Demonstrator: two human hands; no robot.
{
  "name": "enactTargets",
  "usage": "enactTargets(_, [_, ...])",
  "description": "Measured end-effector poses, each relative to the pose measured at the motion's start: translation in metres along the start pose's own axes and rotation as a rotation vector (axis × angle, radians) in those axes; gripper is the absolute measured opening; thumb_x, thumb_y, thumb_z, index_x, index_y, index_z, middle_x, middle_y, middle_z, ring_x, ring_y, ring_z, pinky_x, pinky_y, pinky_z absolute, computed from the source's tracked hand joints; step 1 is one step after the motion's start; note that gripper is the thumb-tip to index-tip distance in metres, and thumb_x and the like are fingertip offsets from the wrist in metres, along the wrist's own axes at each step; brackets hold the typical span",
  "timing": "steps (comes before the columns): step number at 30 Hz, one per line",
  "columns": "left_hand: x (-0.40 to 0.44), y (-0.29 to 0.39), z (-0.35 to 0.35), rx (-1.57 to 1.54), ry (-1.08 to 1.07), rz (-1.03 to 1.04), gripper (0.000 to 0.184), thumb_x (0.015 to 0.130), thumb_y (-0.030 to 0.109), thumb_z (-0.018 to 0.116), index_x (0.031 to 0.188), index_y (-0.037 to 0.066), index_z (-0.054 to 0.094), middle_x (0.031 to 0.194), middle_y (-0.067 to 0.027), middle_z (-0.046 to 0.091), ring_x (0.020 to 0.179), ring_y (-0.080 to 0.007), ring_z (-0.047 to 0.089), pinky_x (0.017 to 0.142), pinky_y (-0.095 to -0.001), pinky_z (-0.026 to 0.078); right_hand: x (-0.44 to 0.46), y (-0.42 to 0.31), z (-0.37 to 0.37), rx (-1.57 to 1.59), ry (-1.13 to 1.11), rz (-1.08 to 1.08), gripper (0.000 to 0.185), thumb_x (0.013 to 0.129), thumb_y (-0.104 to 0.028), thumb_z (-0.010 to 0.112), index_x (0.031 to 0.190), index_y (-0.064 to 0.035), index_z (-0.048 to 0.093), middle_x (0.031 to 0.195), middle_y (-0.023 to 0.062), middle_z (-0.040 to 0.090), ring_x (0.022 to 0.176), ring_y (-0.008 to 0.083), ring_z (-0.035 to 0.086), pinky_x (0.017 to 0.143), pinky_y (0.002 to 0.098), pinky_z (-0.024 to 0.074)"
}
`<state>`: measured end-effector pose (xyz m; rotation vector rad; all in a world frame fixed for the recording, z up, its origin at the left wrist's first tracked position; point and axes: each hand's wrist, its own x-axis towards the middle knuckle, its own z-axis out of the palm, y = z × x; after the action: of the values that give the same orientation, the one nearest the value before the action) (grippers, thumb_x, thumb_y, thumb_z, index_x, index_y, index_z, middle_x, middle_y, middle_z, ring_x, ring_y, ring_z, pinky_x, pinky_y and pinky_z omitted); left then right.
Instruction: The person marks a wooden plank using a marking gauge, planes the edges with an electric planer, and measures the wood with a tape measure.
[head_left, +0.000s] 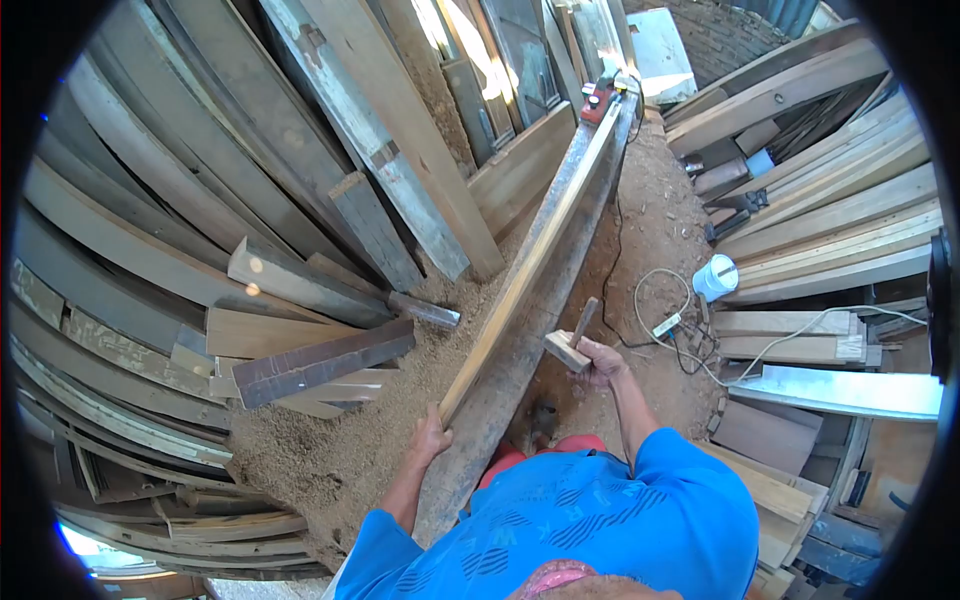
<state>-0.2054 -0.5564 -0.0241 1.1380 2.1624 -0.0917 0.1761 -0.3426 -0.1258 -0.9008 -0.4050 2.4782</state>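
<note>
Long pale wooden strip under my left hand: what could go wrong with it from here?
The long pale wooden strip might slide or twist on the grey wooden bench, since only your left hand steadies its near end while your right hand holds the wooden block-and-stick tool.

Shifting it might also knock the red power tool at the far end.

The thin black cable alongside could snag.
</note>
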Motion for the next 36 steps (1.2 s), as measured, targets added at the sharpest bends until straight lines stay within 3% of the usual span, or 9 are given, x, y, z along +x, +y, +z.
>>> enactTargets(6, [0.022,-0.018,0.006,0.055,0.013,0.126,0.068,0.074,0.026,0.075,0.137,0.007,0.058,0.11,-0.0284,0.071,0.106,-0.0501,0.067,0.095,-0.0557,0.054,-0.01,-0.005,-0.003,-0.079,0.054,0.029,0.056,0.1,-0.036,0.065,0.151,-0.0186,0.048,0.119,0.0013,0.07,0.089,0.0143,0.072,0.069,0.0416,0.064])
enactTargets(15, [0.018,0.009,0.023,0.035,-0.024,0.145,0.072,0.074,0.024,0.074,0.142,0.009,0.056,0.106,-0.0324,0.07,0.103,-0.0504,0.067,0.096,-0.0544,0.054,-0.027,-0.004,-0.024,-0.127,0.223,0.064,0.051,0.102,-0.033,0.064,0.15,-0.0201,0.05,0.121,0.0017,0.069,0.09,0.0162,0.071,0.072,0.0434,0.0626])
enactTargets(16, [0.018,0.013,0.023,-0.007,-0.01,0.157,0.07,0.074,0.025,0.073,0.141,0.01,0.057,0.104,-0.033,0.07,0.101,-0.0498,0.068,0.097,-0.0533,0.054,-0.027,0.0,-0.018,-0.103,0.211,0.055,0.043,0.103,-0.031,0.063,0.143,-0.0187,0.055,0.109,0.0002,0.07,0.088,0.0153,0.07,0.068,0.0415,0.0618])
enactTargets(19, [0.014,0.021,0.02,-0.013,0.02,0.145,0.075,0.075,0.027,0.073,0.146,0.014,0.053,0.101,-0.0315,0.071,0.099,-0.0495,0.069,0.097,-0.0539,0.054,-0.007,0.017,-0.023,-0.126,0.166,0.089,0.057,0.101,-0.033,0.066,0.153,-0.0187,0.047,0.125,0.0025,0.068,0.091,0.0166,0.072,0.074,0.0434,0.0626])
enactTargets(23, [0.002,0.011,0.028,-0.058,0.063,0.125,0.064,0.075,0.029,0.072,0.135,0.011,0.061,0.109,-0.025,0.073,0.105,-0.0462,0.069,0.096,-0.0548,0.053,0.01,0.006,0.024,-0.154,-0.005,0.085,0.061,0.099,-0.034,0.068,0.153,-0.0163,0.046,0.128,0.0025,0.067,0.095,0.0159,0.071,0.075,0.0432,0.0627])
enactTargets(26, [-0.012,-0.028,0.028,-0.024,-0.014,0.116,0.066,0.076,0.031,0.072,0.138,0.011,0.06,0.115,-0.0258,0.071,0.112,-0.0453,0.067,0.1,-0.0532,0.051,0.021,-0.017,0.054,-0.191,-0.118,0.098,0.062,0.099,-0.034,0.069,0.153,-0.0142,0.045,0.129,0.003,0.067,0.101,0.016,0.07,0.078,0.0418,0.062])
enactTargets(29, [-0.036,-0.078,0.032,0.02,-0.072,0.114,0.064,0.078,0.034,0.072,0.137,0.012,0.06,0.119,-0.0263,0.07,0.118,-0.0438,0.064,0.104,-0.0513,0.05,0.05,-0.017,0.038,-0.203,-0.204,0.207,0.064,0.099,-0.032,0.07,0.154,-0.0147,0.043,0.13,0.0033,0.067,0.106,0.0169,0.069,0.08,0.04,0.0611])
enactTargets(32, [-0.051,-0.079,0.033,0.012,-0.098,-0.063,0.064,0.079,0.036,0.075,0.135,0.01,0.062,0.119,-0.0266,0.07,0.118,-0.0436,0.063,0.104,-0.0509,0.05,0.043,-0.019,0.06,-0.146,-0.186,0.163,0.065,0.099,-0.03,0.069,0.156,-0.0151,0.041,0.138,0.0034,0.063,0.112,0.0186,0.068,0.083,0.0393,0.06])
enactTargets(36, [-0.044,-0.079,0.034,0.07,-0.1,-0.014,0.06,0.079,0.039,0.076,0.128,0.006,0.066,0.117,-0.0281,0.069,0.114,-0.0438,0.065,0.101,-0.0512,0.051,0.048,-0.022,0.062,-0.159,-0.158,0.104,0.064,0.101,-0.022,0.064,0.158,-0.0148,0.036,0.145,0.0065,0.058,0.117,0.0215,0.067,0.09,0.04,0.0598])
